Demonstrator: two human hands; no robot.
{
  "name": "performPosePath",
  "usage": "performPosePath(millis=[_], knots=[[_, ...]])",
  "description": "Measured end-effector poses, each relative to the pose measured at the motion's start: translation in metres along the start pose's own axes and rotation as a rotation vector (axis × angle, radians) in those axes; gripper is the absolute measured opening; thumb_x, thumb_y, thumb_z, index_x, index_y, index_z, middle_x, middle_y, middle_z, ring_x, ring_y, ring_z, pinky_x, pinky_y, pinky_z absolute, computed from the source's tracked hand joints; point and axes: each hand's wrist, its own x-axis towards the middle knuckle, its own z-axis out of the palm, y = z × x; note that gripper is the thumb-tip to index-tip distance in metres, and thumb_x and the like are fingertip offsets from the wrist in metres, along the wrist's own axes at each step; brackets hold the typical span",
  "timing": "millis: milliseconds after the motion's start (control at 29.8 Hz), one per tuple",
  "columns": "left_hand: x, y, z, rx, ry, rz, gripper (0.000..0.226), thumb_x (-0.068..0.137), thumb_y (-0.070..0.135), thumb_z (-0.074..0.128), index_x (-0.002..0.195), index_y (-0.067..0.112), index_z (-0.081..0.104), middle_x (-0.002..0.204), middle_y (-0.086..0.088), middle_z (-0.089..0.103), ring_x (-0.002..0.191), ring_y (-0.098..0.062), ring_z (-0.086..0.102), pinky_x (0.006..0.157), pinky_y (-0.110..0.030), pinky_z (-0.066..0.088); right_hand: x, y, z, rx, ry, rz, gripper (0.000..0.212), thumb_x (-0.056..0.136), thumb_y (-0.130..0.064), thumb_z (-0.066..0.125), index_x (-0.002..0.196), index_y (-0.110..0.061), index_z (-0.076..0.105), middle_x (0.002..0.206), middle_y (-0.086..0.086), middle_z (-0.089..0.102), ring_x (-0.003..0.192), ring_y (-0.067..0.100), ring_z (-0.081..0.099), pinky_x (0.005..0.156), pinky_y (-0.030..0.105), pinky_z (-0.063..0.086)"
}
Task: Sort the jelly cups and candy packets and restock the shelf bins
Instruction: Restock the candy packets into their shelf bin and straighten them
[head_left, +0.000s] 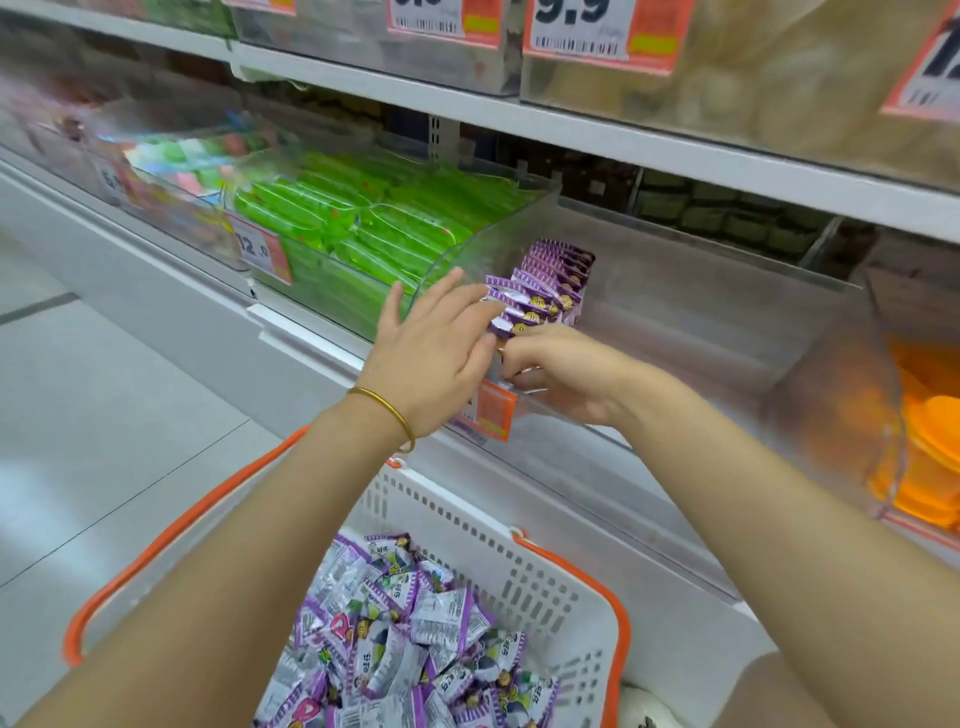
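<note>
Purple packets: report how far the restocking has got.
Done: a short row stands upright at the left end of the bin. In hand: the left hand steadies its front while the right hand pinches it. Left: most of the bin is bare, and the basket is heaped with packets.

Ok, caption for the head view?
Left hand and right hand arrange purple candy packets in a clear shelf bin; basket of more below.

I stand on a pale grey tiled floor (78, 395) with thin dark seams, glossy under bright, even light. Before me runs a long white shelving unit (597, 132), its sloped white base panel (171, 291) below, orange-and-white printed price tags (605, 26) clipped along the upper tier.
</note>
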Motion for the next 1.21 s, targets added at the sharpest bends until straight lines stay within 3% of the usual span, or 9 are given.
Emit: performPosePath(millis=[67,168,235,369,504,739,940,1108,1209], knots=[[0.001,-0.004,0.001,-0.005,-0.018,-0.030,0.065,0.085,0.049,0.009,0.132,0.026,0.047,0.142,0.010,0.042,0.143,-0.009,0.017,0.114,-0.049,0.003,0.000,-0.001,-0.012,0.093,0.060,0.060,0.016,0.080,0.002,0.048,0.070,-0.010,0.052,0.079,0.011,0.053,0.062,0.021,0.057,0.070,0.034,0.055],[-0.002,-0.009,0.002,-0.023,-0.070,-0.063,0.058,0.088,0.043,0.015,0.134,0.025,0.045,0.142,0.010,0.042,0.143,-0.007,0.017,0.115,-0.049,0.002,0.010,0.006,-0.018,-0.053,0.209,0.106,0.009,0.089,-0.009,0.054,0.098,-0.005,0.056,0.093,0.016,0.059,0.060,0.020,0.063,0.048,0.025,0.054],[-0.005,-0.009,0.002,-0.034,-0.077,-0.064,0.057,0.089,0.043,0.016,0.137,0.026,0.043,0.145,0.011,0.039,0.143,-0.006,0.016,0.115,-0.049,0.002,0.017,0.008,-0.011,-0.080,0.164,0.162,0.019,0.091,-0.013,0.056,0.108,-0.006,0.060,0.092,0.016,0.067,0.061,0.020,0.063,0.061,0.031,0.059],[-0.006,-0.009,0.002,-0.062,-0.069,-0.085,0.045,0.099,0.036,0.027,0.142,0.028,0.037,0.151,0.010,0.031,0.143,-0.007,0.015,0.115,-0.048,0.004,0.021,0.007,-0.003,-0.138,0.249,0.110,0.015,0.092,-0.004,0.056,0.078,-0.008,0.054,0.044,0.003,0.059,0.031,0.009,0.054,0.035,0.015,0.043],[-0.006,-0.009,0.002,-0.082,-0.061,-0.095,0.043,0.101,0.029,0.033,0.143,0.029,0.036,0.153,0.011,0.028,0.143,-0.007,0.015,0.116,-0.045,0.004,0.018,0.007,-0.005,-0.156,0.313,-0.062,0.025,0.091,-0.003,0.059,0.077,-0.013,0.041,0.066,0.013,0.057,0.038,0.016,0.060,0.039,0.026,0.053],[-0.006,-0.010,0.003,-0.053,-0.128,-0.088,0.056,0.093,0.041,0.017,0.145,0.028,0.033,0.153,0.014,0.026,0.144,-0.003,0.012,0.116,-0.046,0.000,0.022,0.000,0.003,-0.302,0.402,-0.245,0.034,0.092,-0.007,0.057,0.067,-0.013,0.035,0.061,0.011,0.056,0.051,0.021,0.062,0.058,0.035,0.058],[-0.015,-0.011,0.000,-0.170,0.003,-0.073,0.056,0.090,0.044,0.023,0.141,0.028,0.040,0.150,0.009,0.035,0.140,-0.010,0.026,0.115,-0.046,0.012,0.006,0.001,-0.005,-0.255,0.381,-0.173,0.019,0.092,-0.013,0.059,0.103,-0.003,0.047,0.081,0.018,0.062,0.066,0.028,0.066,0.070,0.042,0.059],[-0.055,-0.007,-0.019,-0.178,0.218,-0.001,0.044,0.091,0.029,0.036,0.129,0.014,0.054,0.139,-0.004,0.050,0.125,-0.026,0.047,0.103,-0.044,0.035,-0.065,0.001,-0.007,-0.198,0.519,-0.450,0.019,0.090,0.001,0.049,0.087,-0.018,0.050,0.078,0.011,0.061,0.060,0.015,0.064,0.053,0.030,0.054],[-0.097,-0.006,-0.024,-0.165,0.116,-0.002,0.041,0.089,0.026,0.039,0.123,0.010,0.057,0.133,-0.007,0.054,0.119,-0.031,0.051,0.099,-0.043,0.037,-0.116,0.027,0.014,-0.065,0.317,-0.482,0.028,0.089,0.005,0.047,0.082,-0.021,0.052,0.074,0.012,0.060,0.050,0.014,0.061,0.044,0.031,0.048]])
